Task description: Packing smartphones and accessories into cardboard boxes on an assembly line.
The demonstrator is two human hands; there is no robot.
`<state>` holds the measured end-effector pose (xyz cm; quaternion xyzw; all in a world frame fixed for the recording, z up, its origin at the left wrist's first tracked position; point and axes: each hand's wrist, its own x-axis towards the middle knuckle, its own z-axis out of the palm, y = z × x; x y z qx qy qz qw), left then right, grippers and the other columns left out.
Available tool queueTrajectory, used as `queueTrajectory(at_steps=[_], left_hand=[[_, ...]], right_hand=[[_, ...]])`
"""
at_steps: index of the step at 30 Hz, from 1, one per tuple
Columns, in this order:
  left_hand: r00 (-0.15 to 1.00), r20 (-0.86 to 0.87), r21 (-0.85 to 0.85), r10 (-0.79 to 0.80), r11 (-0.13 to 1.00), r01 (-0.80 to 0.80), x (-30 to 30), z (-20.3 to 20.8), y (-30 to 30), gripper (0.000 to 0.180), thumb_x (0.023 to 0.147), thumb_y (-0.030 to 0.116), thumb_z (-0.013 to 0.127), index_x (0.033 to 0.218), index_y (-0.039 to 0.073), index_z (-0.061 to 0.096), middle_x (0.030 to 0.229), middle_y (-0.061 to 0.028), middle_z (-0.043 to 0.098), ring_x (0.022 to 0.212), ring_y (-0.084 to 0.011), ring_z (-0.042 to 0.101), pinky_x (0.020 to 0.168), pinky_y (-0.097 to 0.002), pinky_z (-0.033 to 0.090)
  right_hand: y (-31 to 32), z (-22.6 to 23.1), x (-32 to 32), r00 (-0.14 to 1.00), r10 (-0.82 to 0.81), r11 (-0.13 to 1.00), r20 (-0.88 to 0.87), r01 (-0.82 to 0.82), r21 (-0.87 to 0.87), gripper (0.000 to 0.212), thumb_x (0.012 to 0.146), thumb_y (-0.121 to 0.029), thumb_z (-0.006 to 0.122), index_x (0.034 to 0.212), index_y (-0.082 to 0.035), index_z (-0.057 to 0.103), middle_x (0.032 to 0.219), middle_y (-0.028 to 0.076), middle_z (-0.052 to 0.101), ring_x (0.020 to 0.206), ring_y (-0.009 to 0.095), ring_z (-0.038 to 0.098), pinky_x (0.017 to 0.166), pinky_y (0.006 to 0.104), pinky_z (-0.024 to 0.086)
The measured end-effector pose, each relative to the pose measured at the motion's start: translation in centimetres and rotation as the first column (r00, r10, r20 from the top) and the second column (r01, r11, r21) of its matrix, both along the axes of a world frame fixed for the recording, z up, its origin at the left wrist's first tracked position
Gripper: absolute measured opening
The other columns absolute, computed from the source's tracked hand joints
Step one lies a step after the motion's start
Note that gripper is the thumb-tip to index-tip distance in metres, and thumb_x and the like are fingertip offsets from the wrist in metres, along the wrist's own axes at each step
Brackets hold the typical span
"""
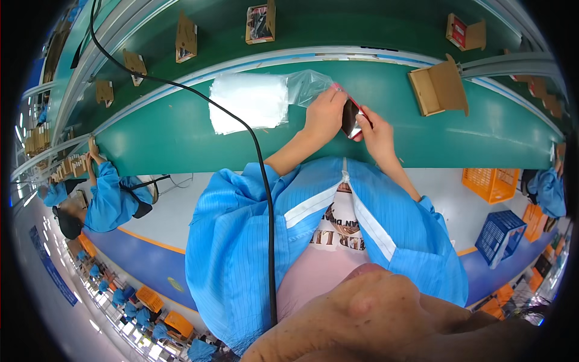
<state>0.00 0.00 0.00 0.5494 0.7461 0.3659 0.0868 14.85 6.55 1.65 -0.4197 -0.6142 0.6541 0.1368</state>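
Note:
Both my hands hold a flat, dark, glossy phone-like device [351,119] with a red edge, tilted above the green worktop. My left hand [325,112] is closed around its upper left side, the fingers bent over it. At its lower right side, my right hand [378,134] grips it with thumb and fingers. A clear plastic bag [306,86] lies just beyond my left hand and touches it or comes very near; whether the fingers pinch the bag is hidden. Left of the bag lies a white stack of thin plastic bags or sheets [247,104].
An open cardboard box [435,89] stands on the green worktop [181,142] to the right. Beyond a metal rail, small open boxes [260,23] sit on a green surface. A black cable [256,142] hangs across the view. Blue [499,234] and orange crates [491,183] stand right.

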Motion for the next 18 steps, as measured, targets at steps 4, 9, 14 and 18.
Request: queueTrajectory(at_steps=[4, 9, 14, 18], left_hand=[[0.997, 0.06, -0.036, 0.038, 0.999, -0.036, 0.1, 0.4, -1.1, 0.008, 0.08, 0.006, 0.054, 0.087, 0.006, 0.054, 0.089, -0.0147, 0.056, 0.081, -0.0357, 0.058, 0.067, -0.0431, 0.049], [0.995, 0.082, 0.048, -0.049, 0.998, 0.045, 0.3, 0.5, -1.5, 0.005, 0.081, 0.006, 0.05, 0.086, 0.005, 0.051, 0.086, -0.0145, 0.055, 0.078, -0.0354, 0.057, 0.062, -0.0449, 0.047], [0.987, 0.155, -0.081, -0.048, 0.995, 0.062, 1.5, 2.2, -1.5, 0.01, 0.088, 0.01, 0.05, 0.092, 0.003, 0.056, 0.088, -0.0192, 0.057, 0.081, -0.0399, 0.056, 0.069, -0.0455, 0.046], [0.971, 0.237, -0.081, 0.024, 0.997, -0.005, -0.3, 2.8, -0.6, 0.013, 0.089, 0.012, 0.049, 0.094, 0.002, 0.056, 0.091, -0.0206, 0.057, 0.083, -0.0411, 0.056, 0.07, -0.0458, 0.046]], right_hand=[[-0.3, 0.8, -0.5, 0.989, -0.131, 0.98, 0.07, 0.119, 0.156, 0.038, 0.094, -0.023, 0.054, 0.117, 0.007, 0.054, 0.076, 0.011, 0.065, 0.052, 0.012, 0.061, 0.05, 0.024, 0.047], [-1.1, -0.6, 0.1, 0.979, -0.202, 0.978, -0.027, 0.203, 0.044, 0.037, 0.095, -0.024, 0.053, 0.116, 0.006, 0.055, 0.076, 0.011, 0.065, 0.054, 0.012, 0.061, 0.05, 0.0244, 0.047], [-1.7, 1.2, 0.1, 0.987, -0.159, 0.974, -0.007, 0.158, 0.164, 0.037, 0.094, -0.022, 0.054, 0.117, 0.007, 0.05, 0.076, 0.009, 0.064, 0.054, 0.011, 0.06, 0.049, 0.0238, 0.046], [-1.6, 1.0, 0.5, 0.977, -0.21, 0.975, -0.031, 0.211, 0.071, 0.033, 0.094, -0.021, 0.055, 0.109, 0.007, 0.049, 0.078, 0.01, 0.063, 0.052, 0.011, 0.058, 0.049, 0.0244, 0.047]])
